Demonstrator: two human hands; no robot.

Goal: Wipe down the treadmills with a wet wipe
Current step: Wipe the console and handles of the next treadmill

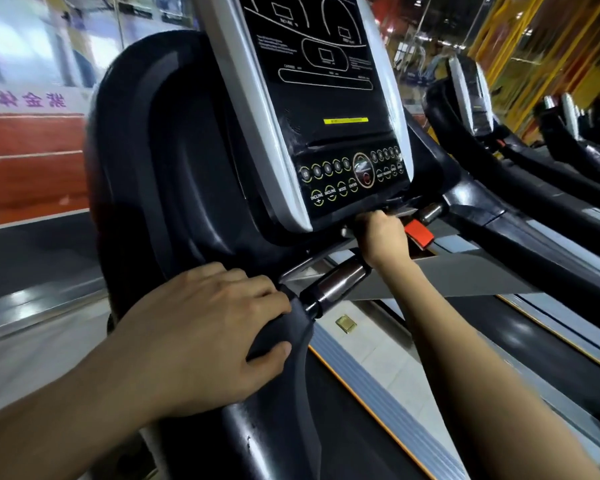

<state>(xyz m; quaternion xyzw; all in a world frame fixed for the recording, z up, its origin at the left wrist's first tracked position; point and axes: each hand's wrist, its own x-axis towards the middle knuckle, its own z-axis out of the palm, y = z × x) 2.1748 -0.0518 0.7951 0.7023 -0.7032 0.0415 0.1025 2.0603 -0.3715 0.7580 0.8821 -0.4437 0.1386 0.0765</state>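
A black treadmill console [326,98] with a silver rim and round buttons fills the upper middle. My left hand [201,327] grips the black left handrail [284,341] below it, thumb underneath. My right hand [383,237] reaches up under the console's lower edge, between a chrome pulse grip [340,282] and a red safety clip [420,233]. Its fingers are hidden behind the console edge. No wet wipe shows in either hand.
The treadmill's black belt [361,427] with orange-edged grey side rails runs below. More treadmills [471,98] stand in a row to the right. A red track floor [32,168] lies beyond glass at the left.
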